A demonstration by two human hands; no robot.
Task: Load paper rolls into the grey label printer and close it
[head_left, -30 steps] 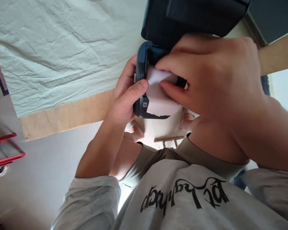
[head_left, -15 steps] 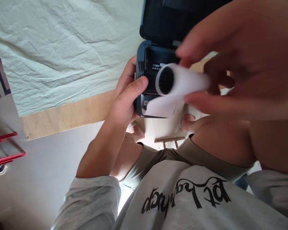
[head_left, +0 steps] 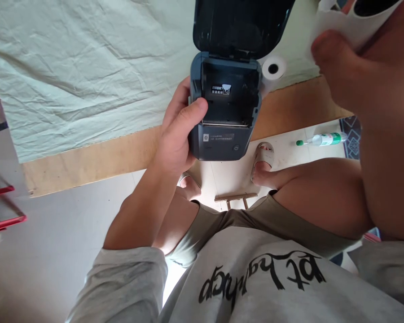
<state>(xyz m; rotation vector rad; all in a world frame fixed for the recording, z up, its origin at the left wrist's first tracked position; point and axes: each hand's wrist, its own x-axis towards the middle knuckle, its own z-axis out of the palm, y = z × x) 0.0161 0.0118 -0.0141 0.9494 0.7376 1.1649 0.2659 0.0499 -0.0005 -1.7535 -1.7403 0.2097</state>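
Note:
My left hand [head_left: 180,128] is closed round the left side of a dark blue label printer [head_left: 218,143], its thumb on the rim of the paper bay. The printer's black lid [head_left: 239,27] stands raised, and the bay shows bare inside apart from a small printed label. At the upper right, my right hand [head_left: 346,67] grips a white paper roll [head_left: 360,27] with a dark core, partly cut off by the frame edge. A second, smaller white roll [head_left: 272,74] with a dark core is just right of the printer, by the table edge.
A pale green cloth [head_left: 87,80] with creases covers the table, whose wooden edge [head_left: 87,161] runs across the view. Below on the floor are a plastic bottle [head_left: 325,139] with a green cap and a wooden stool [head_left: 235,197]. Red rails [head_left: 6,222] are at far left.
My right hand has carried the paper roll up and right, away from the printer. The bay and the second roll now show. My left hand holds the printer in nearly the same place.

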